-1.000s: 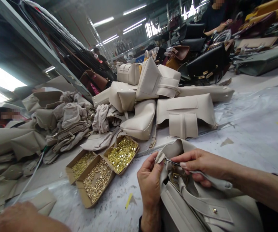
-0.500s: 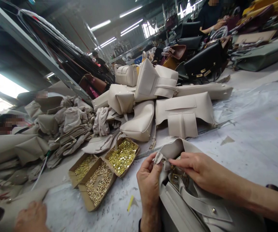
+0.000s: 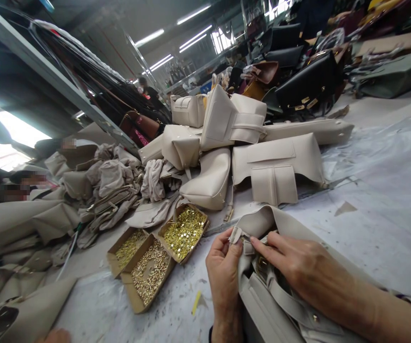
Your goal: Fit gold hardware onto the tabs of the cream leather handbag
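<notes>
A cream handbag (image 3: pixel 273 305) lies in front of me at the lower right, its top gaping toward the far side. My left hand (image 3: pixel 225 271) is closed, pinching a small strap tab (image 3: pixel 239 235) of the bag between thumb and fingers. Close beside it, my right hand (image 3: pixel 298 262) has its fingers bent at the bag's top, the index fingertip against the strap by the tab. What its thumb presses on is hidden. Below the right fingers a gold buckle (image 3: pixel 262 265) shows. A handle with a gold stud (image 3: pixel 315 317) runs along the bag's front.
Left of the bag stand cardboard trays of gold rivets (image 3: pixel 184 232) and gold studs (image 3: pixel 150 269). Several cream bags (image 3: pixel 273 157) are piled behind. Black bags (image 3: pixel 309 88) lie farther back. Another person's hand (image 3: pixel 57 336) shows at the bottom left edge.
The view has shifted slightly, so the scene sits a little farther right. Both my hands stay at the tab. The other person's hand has dropped mostly out of view.
</notes>
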The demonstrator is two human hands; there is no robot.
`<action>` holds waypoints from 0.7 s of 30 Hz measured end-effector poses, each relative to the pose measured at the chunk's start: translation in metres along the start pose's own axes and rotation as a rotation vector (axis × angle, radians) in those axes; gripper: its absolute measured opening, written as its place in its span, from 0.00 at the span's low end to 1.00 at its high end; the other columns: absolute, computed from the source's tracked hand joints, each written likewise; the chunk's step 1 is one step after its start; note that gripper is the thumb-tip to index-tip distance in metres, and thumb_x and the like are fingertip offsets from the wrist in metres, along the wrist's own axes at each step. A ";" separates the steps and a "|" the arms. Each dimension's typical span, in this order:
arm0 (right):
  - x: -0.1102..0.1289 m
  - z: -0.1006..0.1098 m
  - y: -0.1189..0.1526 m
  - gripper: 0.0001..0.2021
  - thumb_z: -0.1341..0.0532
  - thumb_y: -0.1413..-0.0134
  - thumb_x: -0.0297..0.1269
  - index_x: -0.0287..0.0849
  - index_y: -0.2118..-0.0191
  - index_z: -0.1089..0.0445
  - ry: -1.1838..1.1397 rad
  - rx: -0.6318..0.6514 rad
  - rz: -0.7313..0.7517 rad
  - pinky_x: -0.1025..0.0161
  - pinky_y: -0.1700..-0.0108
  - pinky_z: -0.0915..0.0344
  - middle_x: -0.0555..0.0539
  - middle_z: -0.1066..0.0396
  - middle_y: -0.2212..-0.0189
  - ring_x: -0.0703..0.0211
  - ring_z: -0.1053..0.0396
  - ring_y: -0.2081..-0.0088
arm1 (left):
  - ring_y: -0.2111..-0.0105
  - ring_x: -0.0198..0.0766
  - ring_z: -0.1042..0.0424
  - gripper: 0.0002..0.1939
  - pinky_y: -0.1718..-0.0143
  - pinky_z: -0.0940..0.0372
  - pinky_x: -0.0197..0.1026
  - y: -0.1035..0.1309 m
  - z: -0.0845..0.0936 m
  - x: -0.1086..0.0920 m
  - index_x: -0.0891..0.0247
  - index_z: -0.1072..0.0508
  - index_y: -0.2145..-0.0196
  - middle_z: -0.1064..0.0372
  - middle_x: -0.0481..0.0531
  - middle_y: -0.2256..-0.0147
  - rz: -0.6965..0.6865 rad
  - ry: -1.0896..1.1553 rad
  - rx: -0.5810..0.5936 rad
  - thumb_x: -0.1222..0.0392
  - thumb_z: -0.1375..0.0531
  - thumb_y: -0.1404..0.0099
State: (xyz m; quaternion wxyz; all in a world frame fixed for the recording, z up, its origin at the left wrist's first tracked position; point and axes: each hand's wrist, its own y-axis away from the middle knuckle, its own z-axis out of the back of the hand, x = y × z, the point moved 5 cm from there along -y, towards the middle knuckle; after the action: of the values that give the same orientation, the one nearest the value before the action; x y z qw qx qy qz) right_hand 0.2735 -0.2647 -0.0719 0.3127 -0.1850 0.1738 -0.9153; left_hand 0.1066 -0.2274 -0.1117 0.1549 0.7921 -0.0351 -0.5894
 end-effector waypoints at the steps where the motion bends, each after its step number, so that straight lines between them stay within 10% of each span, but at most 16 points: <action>1: 0.000 -0.002 0.001 0.24 0.49 0.37 0.20 0.33 0.38 0.33 0.012 0.002 0.006 0.59 0.66 0.27 0.43 0.28 0.62 0.53 0.24 0.67 | 0.58 0.48 0.19 0.28 0.56 0.27 0.41 -0.001 0.000 0.000 0.67 0.19 0.56 0.19 0.60 0.59 0.002 -0.003 0.000 0.51 0.21 0.52; 11: -0.010 -0.015 -0.001 0.26 0.52 0.34 0.20 0.39 0.36 0.33 -0.143 -0.021 -0.090 0.62 0.67 0.29 0.45 0.29 0.62 0.57 0.26 0.68 | 0.59 0.47 0.19 0.27 0.57 0.27 0.41 -0.007 0.001 0.007 0.66 0.20 0.56 0.19 0.59 0.59 0.004 0.017 0.003 0.54 0.22 0.51; 21: -0.038 -0.020 -0.026 0.16 0.44 0.31 0.35 0.44 0.52 0.18 -0.944 0.146 -0.399 0.65 0.59 0.31 0.46 0.25 0.64 0.58 0.27 0.62 | 0.58 0.46 0.20 0.27 0.55 0.27 0.41 -0.011 -0.001 0.010 0.66 0.19 0.56 0.19 0.60 0.57 0.048 0.031 0.048 0.54 0.21 0.52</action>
State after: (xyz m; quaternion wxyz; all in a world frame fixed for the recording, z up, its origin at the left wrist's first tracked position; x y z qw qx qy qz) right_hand 0.2800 -0.2173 -0.0868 0.1886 -0.5849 -0.0891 -0.7838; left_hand 0.1096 -0.2190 -0.1238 0.1505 0.8036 -0.0660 -0.5721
